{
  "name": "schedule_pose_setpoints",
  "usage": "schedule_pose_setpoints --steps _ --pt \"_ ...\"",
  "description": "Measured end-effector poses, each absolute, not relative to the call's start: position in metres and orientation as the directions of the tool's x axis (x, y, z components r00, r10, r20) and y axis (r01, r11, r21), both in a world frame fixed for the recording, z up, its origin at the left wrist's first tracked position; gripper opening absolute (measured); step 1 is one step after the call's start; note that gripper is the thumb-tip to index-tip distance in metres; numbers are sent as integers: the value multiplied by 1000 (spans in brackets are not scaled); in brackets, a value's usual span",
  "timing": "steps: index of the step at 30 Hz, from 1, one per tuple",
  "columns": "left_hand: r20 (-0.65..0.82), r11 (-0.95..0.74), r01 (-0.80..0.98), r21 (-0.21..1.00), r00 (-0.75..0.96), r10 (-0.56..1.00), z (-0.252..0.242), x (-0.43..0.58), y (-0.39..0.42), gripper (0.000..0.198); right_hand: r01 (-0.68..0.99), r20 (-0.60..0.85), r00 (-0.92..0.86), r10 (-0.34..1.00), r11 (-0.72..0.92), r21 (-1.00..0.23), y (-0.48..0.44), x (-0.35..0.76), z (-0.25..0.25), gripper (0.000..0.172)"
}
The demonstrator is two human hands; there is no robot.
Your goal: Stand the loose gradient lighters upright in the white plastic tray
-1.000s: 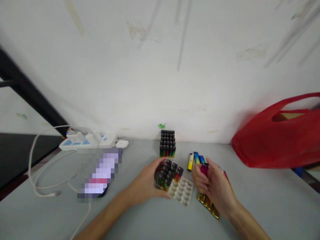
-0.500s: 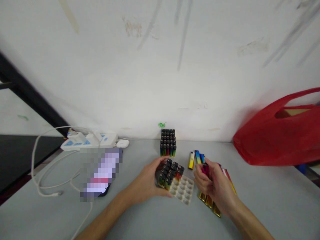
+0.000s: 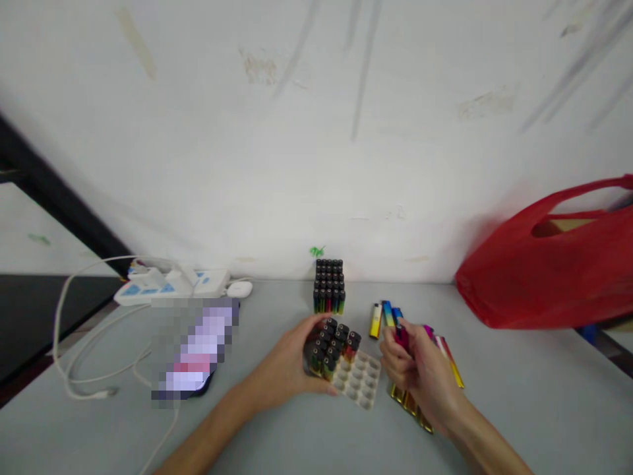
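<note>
My left hand (image 3: pixel 287 373) is wrapped around the left part of a pale tray (image 3: pixel 360 386) with rows of round pockets. Several black-topped lighters (image 3: pixel 330 343) stand upright in that part; the pockets to the right show bare. My right hand (image 3: pixel 415 369) is closed, pinching a dark magenta lighter (image 3: pixel 402 338) between thumb and fingers, just right of the tray. Beneath and beside this hand lie several loose lighters, among them a yellow one (image 3: pixel 376 322), a blue one (image 3: pixel 388 313) and several gold ones (image 3: pixel 410 404), partly hidden by the hand.
Against the wall stands a tight block of upright black-topped lighters (image 3: pixel 329 287). At left are a phone (image 3: pixel 205 343), a white power strip (image 3: pixel 173 284), a white earbud case (image 3: pixel 240 289) and looping cables (image 3: pixel 74 330). A red bag (image 3: pixel 548 270) sits at right.
The view has shifted slightly. My right hand, with the magenta lighter, has barely moved relative to the tray. My left hand keeps its hold.
</note>
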State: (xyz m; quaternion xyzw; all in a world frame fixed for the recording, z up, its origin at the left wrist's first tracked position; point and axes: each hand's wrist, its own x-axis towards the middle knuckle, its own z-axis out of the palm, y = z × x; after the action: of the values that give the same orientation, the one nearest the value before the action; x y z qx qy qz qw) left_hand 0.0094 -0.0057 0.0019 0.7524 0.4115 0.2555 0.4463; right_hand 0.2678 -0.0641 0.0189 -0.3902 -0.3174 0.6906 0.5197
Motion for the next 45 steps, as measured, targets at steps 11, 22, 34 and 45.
schedule_pose_setpoints --steps 11,22,34,45 --pt "18 -267 386 883 540 842 2 9 -5 118 -479 -195 -235 952 -288 -829 -63 270 22 67" --pt "20 -273 397 876 537 843 2 9 -6 118 -459 -231 -201 952 -300 -836 -61 270 16 62" --pt "43 -305 403 863 542 839 -4 7 -4 119 -436 -205 -129 970 -241 -867 -63 270 15 64" --pt "57 -307 365 879 558 828 -2 9 -4 118 -56 140 55 989 143 -988 -70 266 26 35"
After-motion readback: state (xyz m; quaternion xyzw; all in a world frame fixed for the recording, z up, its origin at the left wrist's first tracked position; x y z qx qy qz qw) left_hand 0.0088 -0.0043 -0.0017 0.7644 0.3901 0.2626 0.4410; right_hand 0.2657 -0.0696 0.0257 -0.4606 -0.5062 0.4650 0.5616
